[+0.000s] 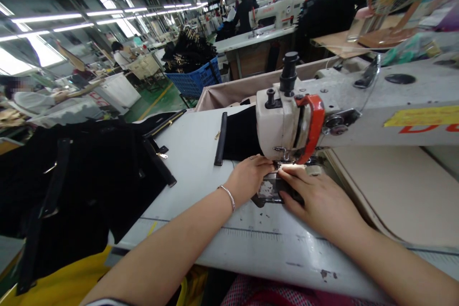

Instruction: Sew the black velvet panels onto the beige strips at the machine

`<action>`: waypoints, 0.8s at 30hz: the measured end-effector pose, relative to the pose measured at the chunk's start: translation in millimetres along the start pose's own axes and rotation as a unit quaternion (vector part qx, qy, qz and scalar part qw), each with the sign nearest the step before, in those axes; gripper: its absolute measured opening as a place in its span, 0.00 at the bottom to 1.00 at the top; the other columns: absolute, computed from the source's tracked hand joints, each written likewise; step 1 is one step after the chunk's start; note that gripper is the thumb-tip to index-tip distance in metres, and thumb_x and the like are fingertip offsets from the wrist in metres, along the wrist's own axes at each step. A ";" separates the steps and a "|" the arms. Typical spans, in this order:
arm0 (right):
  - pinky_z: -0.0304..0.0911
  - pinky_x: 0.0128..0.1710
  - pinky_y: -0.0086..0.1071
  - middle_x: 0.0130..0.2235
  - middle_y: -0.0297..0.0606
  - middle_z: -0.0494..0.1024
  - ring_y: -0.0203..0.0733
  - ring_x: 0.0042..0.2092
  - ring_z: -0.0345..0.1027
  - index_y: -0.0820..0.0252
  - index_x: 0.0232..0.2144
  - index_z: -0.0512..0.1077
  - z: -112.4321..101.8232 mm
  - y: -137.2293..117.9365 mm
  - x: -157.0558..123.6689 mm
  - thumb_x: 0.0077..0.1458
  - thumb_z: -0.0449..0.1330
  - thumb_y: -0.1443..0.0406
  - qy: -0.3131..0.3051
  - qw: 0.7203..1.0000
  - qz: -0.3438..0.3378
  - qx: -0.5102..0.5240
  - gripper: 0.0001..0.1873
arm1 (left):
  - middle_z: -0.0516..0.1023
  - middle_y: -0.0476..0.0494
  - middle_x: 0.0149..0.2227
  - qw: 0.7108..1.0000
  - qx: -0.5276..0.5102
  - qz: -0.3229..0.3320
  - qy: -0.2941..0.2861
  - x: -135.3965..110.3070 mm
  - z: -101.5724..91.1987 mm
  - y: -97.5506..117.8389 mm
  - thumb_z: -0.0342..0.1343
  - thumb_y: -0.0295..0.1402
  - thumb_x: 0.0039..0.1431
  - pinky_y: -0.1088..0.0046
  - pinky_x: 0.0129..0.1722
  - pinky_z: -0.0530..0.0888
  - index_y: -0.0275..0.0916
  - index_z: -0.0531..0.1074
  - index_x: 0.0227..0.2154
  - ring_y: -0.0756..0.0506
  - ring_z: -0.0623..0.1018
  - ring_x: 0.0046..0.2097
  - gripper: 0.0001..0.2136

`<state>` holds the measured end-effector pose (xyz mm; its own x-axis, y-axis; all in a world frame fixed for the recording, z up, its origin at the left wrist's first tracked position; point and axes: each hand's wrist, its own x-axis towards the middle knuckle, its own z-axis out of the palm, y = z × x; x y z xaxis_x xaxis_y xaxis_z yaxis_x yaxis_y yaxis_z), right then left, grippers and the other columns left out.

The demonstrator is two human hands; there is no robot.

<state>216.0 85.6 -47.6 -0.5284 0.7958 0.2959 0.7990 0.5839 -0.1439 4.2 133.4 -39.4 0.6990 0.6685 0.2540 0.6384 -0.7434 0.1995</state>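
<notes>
My left hand (249, 177), with a silver bracelet at the wrist, has its fingers bent and pressed together on the near edge of a black fabric piece (242, 131). That piece runs under the head of a white sewing machine (274, 124). A dark strip with a zipper pull (217, 135) ends it on the left. My right hand (315, 196) rests by the needle area, fingers stretched forward and thumb apart on the metal plate (268, 189). Both sets of fingertips nearly meet below the red guard (311, 124). What lies directly under them is hidden.
Black fabric pieces with zippers (89, 177) are heaped at the table's left. Behind stands a blue crate (195, 79) piled with black pieces. A pale cloth-lined bin (229, 91) borders the table's far side. Co-workers sit at other machines, one person (245, 12) straight ahead.
</notes>
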 end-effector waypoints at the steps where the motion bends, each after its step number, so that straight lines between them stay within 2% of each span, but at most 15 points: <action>1: 0.62 0.48 0.46 0.52 0.45 0.71 0.50 0.48 0.66 0.61 0.55 0.66 0.5 0.0 0.6 0.61 0.51 0.59 0.002 1.000 0.002 -0.001 0.23 | 0.76 0.43 0.49 1.000 -0.001 -0.006 0.002 0.7 0.5 -0.7 0.52 0.23 0.60 0.67 0.57 0.69 0.36 0.73 0.44 0.45 0.73 0.52 0.11; 7: 0.60 0.50 0.46 0.53 0.44 0.71 0.50 0.49 0.65 0.61 0.56 0.65 4.1 -0.5 1.8 0.61 0.50 0.59 0.004 1.000 0.011 0.000 0.23 | 0.77 0.44 0.47 0.999 0.010 -0.032 0.012 2.4 1.7 -0.5 0.51 0.22 0.61 0.68 0.55 0.70 0.37 0.74 0.42 0.46 0.74 0.50 0.11; 16: 0.58 0.52 0.48 0.54 0.44 0.69 0.52 0.52 0.63 0.61 0.56 0.65 5.6 -2.2 -0.5 0.61 0.51 0.59 0.006 1.000 0.015 0.006 0.23 | 0.77 0.44 0.47 1.000 0.014 -0.024 0.010 1.7 0.8 -0.7 0.52 0.21 0.60 0.69 0.55 0.71 0.38 0.75 0.42 0.46 0.74 0.51 0.11; 20: 0.60 0.51 0.47 0.53 0.43 0.70 0.50 0.50 0.64 0.60 0.55 0.66 7.7 -5.6 -1.5 0.62 0.50 0.61 0.012 1.000 0.009 0.006 0.21 | 0.77 0.45 0.47 1.000 -0.003 -0.009 0.010 0.3 3.1 0.8 0.53 0.21 0.59 0.69 0.56 0.70 0.39 0.74 0.42 0.47 0.74 0.51 0.11; 24: 0.61 0.52 0.46 0.53 0.44 0.70 0.49 0.52 0.64 0.62 0.54 0.67 -2.7 -16.6 -14.8 0.61 0.52 0.62 0.029 1.000 -0.002 0.002 0.21 | 0.78 0.46 0.45 0.998 -0.014 -0.038 0.042 -1.1 4.9 2.9 0.52 0.21 0.58 0.68 0.55 0.70 0.38 0.75 0.41 0.46 0.75 0.49 0.11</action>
<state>211.3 63.7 -47.0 -0.5138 0.7829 0.3508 0.7958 0.5876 -0.1460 6.9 130.6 -43.7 0.6193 0.7189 0.3155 0.6782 -0.6924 0.2464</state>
